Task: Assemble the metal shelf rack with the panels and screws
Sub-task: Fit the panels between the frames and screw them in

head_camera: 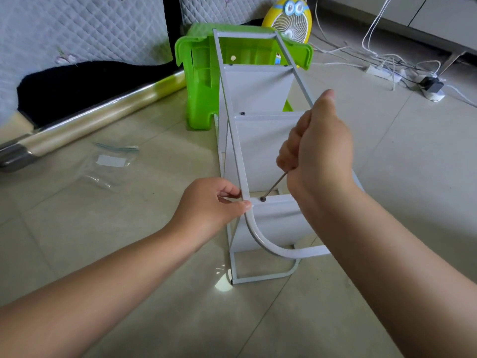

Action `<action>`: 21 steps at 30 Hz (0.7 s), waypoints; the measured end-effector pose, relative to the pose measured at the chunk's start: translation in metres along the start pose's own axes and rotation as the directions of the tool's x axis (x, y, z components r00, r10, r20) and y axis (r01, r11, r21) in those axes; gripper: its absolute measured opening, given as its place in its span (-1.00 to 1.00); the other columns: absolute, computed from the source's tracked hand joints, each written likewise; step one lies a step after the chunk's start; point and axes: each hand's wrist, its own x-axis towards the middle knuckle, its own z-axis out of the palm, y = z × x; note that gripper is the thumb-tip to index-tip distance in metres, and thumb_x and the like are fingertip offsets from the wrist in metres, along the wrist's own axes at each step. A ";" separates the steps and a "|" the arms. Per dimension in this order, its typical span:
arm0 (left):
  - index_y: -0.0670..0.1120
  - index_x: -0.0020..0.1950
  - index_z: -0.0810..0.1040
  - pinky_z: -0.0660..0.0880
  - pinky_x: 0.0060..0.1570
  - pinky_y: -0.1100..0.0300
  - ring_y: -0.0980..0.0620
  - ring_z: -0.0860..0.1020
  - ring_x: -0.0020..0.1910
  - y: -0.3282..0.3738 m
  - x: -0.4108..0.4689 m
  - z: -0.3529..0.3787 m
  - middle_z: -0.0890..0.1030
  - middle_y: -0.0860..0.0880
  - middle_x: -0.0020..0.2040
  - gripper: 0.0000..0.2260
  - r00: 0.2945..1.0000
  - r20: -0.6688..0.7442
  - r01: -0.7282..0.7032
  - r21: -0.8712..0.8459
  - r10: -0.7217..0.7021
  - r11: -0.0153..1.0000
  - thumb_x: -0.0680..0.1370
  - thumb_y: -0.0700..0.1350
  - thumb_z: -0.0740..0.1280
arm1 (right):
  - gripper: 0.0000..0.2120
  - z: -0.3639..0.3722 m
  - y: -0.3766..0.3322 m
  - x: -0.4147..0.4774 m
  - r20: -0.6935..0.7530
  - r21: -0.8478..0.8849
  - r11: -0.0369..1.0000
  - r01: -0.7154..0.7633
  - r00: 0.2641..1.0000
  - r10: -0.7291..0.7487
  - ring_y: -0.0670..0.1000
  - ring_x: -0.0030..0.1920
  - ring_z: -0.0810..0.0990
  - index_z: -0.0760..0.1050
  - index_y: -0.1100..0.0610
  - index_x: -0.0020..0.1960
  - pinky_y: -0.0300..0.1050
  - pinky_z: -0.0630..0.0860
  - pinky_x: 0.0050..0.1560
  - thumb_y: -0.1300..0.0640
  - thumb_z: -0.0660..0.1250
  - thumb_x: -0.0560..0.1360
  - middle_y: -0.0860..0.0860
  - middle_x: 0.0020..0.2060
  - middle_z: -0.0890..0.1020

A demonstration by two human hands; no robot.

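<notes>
A shiny roll [85, 117] and a clear bag [111, 161] lie on the floor [154, 254] on the left, near a green stool [204, 94]. The left hand [211, 202] pinches a white bar of the metal rack [233, 140], which lies on its side in the middle with its far end by the stool. The right hand [320, 156] has its fingers curled tight around a thin tool [276, 184], and the tip sits in a dark screw [263, 199] on the nearest panel [273, 220].

The white metal rack [255, 140] is laid on the tiled floor [387, 156]. Its side frame [236, 151] is pinched by the left hand [209, 205]. A thin tool [275, 186] is gripped by the right hand [317, 151], tip set on a screw [263, 199] at the nearest panel [273, 215].
</notes>
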 end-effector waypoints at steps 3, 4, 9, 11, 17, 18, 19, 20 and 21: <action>-0.03 -0.19 0.56 0.42 -0.23 0.32 0.16 0.51 -0.35 0.000 -0.001 0.001 0.59 0.03 -0.28 -0.86 1.000 0.005 0.001 0.009 -0.001 1.000 0.36 -0.19 0.49 | -0.44 0.000 0.002 -0.003 0.075 -0.068 0.998 0.010 0.997 -0.005 -0.08 -0.69 0.08 0.05 0.05 -0.54 -0.30 0.06 -0.58 -0.03 0.02 0.61 -0.10 -0.70 0.11; -0.03 -0.18 0.57 0.42 -0.23 0.33 0.16 0.51 -0.34 0.000 -0.001 0.000 0.59 0.04 -0.27 -0.87 1.000 0.005 0.000 0.016 0.000 1.000 0.37 -0.18 0.48 | -0.44 0.000 0.003 -0.004 0.114 -0.091 0.996 0.022 0.993 -0.012 -0.08 -0.67 0.07 0.04 0.04 -0.55 -0.28 0.06 -0.57 -0.02 0.04 0.61 -0.11 -0.69 0.11; 0.02 -0.21 0.54 0.41 -0.20 0.30 0.16 0.52 -0.33 0.001 -0.002 0.000 0.59 0.06 -0.28 -0.85 1.000 0.015 -0.006 0.012 0.006 1.000 0.38 -0.17 0.47 | -0.41 -0.006 0.003 0.002 0.449 -0.189 0.978 0.088 0.893 0.006 -0.09 -0.62 0.07 0.11 0.00 -0.63 -0.25 0.03 -0.50 -0.01 0.14 0.56 -0.12 -0.67 0.13; -0.01 -0.19 0.56 0.40 -0.20 0.28 0.15 0.51 -0.33 0.001 -0.001 0.000 0.59 0.05 -0.27 -0.87 1.000 0.017 -0.001 -0.004 0.001 1.000 0.37 -0.18 0.48 | -0.51 -0.009 0.003 0.005 0.622 -0.205 0.973 0.107 0.781 0.045 -0.10 -0.61 0.06 0.14 -0.01 -0.63 -0.26 0.00 -0.50 -0.05 0.11 0.46 -0.14 -0.66 0.12; -0.03 -0.20 0.58 0.40 -0.21 0.28 0.13 0.51 -0.32 0.001 -0.001 0.001 0.61 0.02 -0.23 -0.90 1.000 0.020 -0.010 -0.002 0.010 1.000 0.38 -0.18 0.47 | -0.56 -0.016 -0.003 0.022 0.786 -0.208 0.978 0.006 0.596 0.164 -0.09 -0.59 -0.01 0.04 0.07 -0.56 -0.29 -0.04 -0.49 -0.03 -0.02 0.45 -0.07 -0.64 0.03; -0.05 -0.17 0.60 0.40 -0.21 0.28 0.14 0.51 -0.32 0.001 -0.001 0.001 0.62 0.01 -0.20 -0.91 1.000 0.025 -0.010 0.000 0.010 1.000 0.38 -0.17 0.47 | -0.56 -0.016 -0.004 0.026 0.802 -0.228 0.974 -0.011 0.565 0.194 -0.06 -0.58 -0.02 0.04 0.10 -0.55 -0.27 -0.06 -0.48 -0.03 -0.04 0.46 -0.03 -0.62 0.01; -0.07 -0.14 0.61 0.40 -0.20 0.27 0.14 0.51 -0.31 0.000 -0.001 0.001 0.63 0.00 -0.18 -0.90 1.000 0.026 -0.008 0.001 0.008 1.000 0.39 -0.17 0.46 | -0.55 -0.016 -0.004 0.030 0.813 -0.245 0.969 -0.021 0.540 0.217 -0.05 -0.57 -0.03 0.05 0.11 -0.55 -0.26 -0.07 -0.47 -0.03 -0.05 0.46 -0.01 -0.61 0.00; -0.08 -0.13 0.61 0.41 -0.19 0.27 0.13 0.52 -0.31 0.000 -0.001 0.001 0.64 -0.01 -0.17 -0.90 1.000 0.026 -0.006 -0.001 0.006 1.000 0.38 -0.17 0.46 | -0.55 -0.016 -0.004 0.033 0.820 -0.259 0.965 -0.026 0.522 0.234 -0.04 -0.57 -0.04 0.05 0.12 -0.55 -0.26 -0.08 -0.46 -0.04 -0.06 0.46 -0.01 -0.61 -0.01; -0.08 -0.13 0.61 0.42 -0.19 0.26 0.13 0.53 -0.31 0.000 -0.001 0.001 0.64 -0.01 -0.18 -0.90 1.000 0.026 -0.006 -0.006 0.006 1.000 0.38 -0.17 0.46 | -0.55 -0.015 -0.004 0.035 0.824 -0.270 0.963 -0.025 0.512 0.244 -0.04 -0.57 -0.04 0.05 0.12 -0.55 -0.26 -0.09 -0.46 -0.04 -0.06 0.46 -0.01 -0.61 -0.01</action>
